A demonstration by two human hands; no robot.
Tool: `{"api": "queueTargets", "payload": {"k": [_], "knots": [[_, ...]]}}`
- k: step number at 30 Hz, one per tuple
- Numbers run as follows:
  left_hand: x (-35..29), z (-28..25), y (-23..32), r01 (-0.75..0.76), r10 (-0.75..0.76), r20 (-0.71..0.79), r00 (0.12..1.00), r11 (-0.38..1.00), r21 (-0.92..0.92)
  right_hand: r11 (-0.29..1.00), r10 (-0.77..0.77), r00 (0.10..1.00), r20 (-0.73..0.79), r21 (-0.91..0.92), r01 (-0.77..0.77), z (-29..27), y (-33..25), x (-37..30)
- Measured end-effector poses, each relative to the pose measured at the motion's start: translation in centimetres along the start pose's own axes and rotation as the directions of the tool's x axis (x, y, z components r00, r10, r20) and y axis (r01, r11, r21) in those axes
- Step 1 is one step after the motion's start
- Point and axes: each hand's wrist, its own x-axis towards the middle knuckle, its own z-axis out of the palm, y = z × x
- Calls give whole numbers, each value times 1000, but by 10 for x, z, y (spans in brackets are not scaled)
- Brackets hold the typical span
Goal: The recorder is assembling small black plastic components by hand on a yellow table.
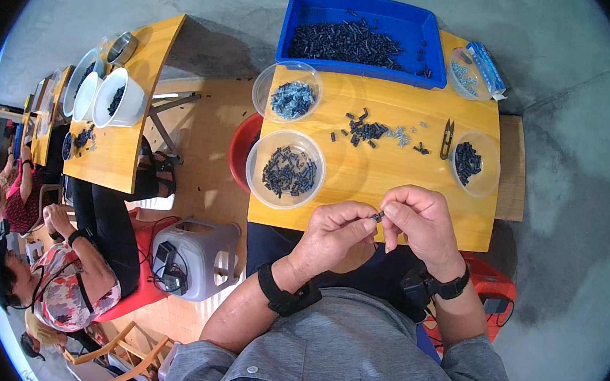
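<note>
My left hand and my right hand meet over the table's near edge. Both are closed in a pinch on one small black part, whose exact kind is too small to make out. Beyond them lies a loose pile of short black tubular pieces, with small pale-blue bits at its right. A clear round tub of black pieces stands left of the pile. Toward the right edge are black thread snips and a clear tub holding more black pieces.
A blue tray of black pieces spans the table's far end. Near it stand a tub of pale-blue and black pieces, a small clear container and a blue-and-white packet. At left, people sit by another yellow table bearing white buckets.
</note>
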Motion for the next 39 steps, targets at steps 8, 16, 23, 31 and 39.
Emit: {"api": "queueTargets", "payload": {"k": [8, 16, 23, 31, 39], "knots": [[3, -2, 1, 21, -21, 0, 1000, 999, 33, 997, -3, 1000, 9, -76, 4, -1, -2, 4], [2, -1, -1, 30, -29, -21, 999, 999, 37, 992, -7, 1000, 13, -127, 9, 0, -1, 5], [1, -2, 1, 72, -72, 9, 997, 991, -113, 990, -31, 1000, -2, -137, 31, -1, 1, 2], [2, -5, -1, 106, -104, 37, 994, 993, -49, 912, -21, 995, 99, -405, 59, -1, -23, 6], [6, -7, 1, 135, -135, 17, 991, 991, 11, 866, 66, 985, 157, -499, 22, 0, -30, 16]]}}
